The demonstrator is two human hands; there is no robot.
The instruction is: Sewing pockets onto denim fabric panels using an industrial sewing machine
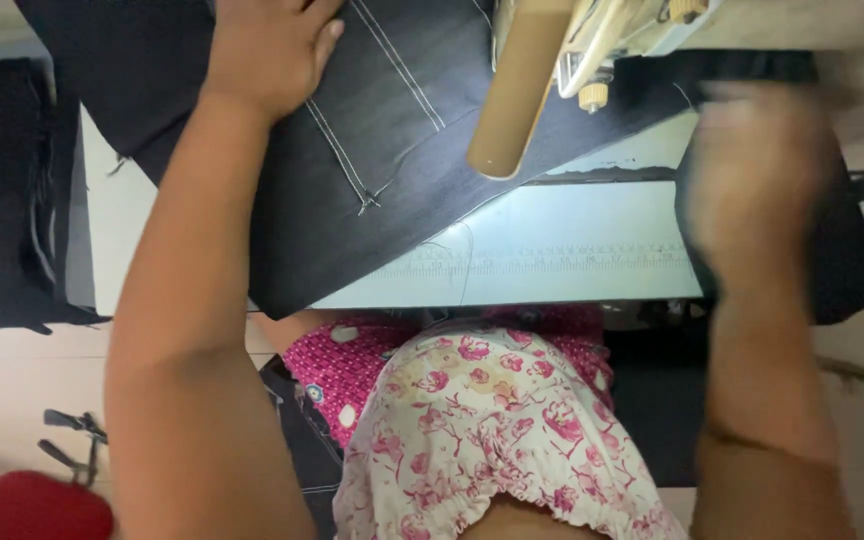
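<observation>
I judge the dark denim cloth [372, 150], spread left of the sewing machine [592, 40] on the counter [552, 260], soft yet weighty; my left hand [267, 50] presses flat on it, grip open, right hand [762, 190] blurred, unreadable.

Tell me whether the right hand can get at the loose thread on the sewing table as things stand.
Probably yes: the right hand, blurred, is near the thread, with only bare table between.

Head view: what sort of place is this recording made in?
Most likely a sewing workstation in a garment workshop. A sewing machine stands on a white table with a ruler strip along its edge, and the left hand presses flat on dark stitched denim fabric.
</observation>
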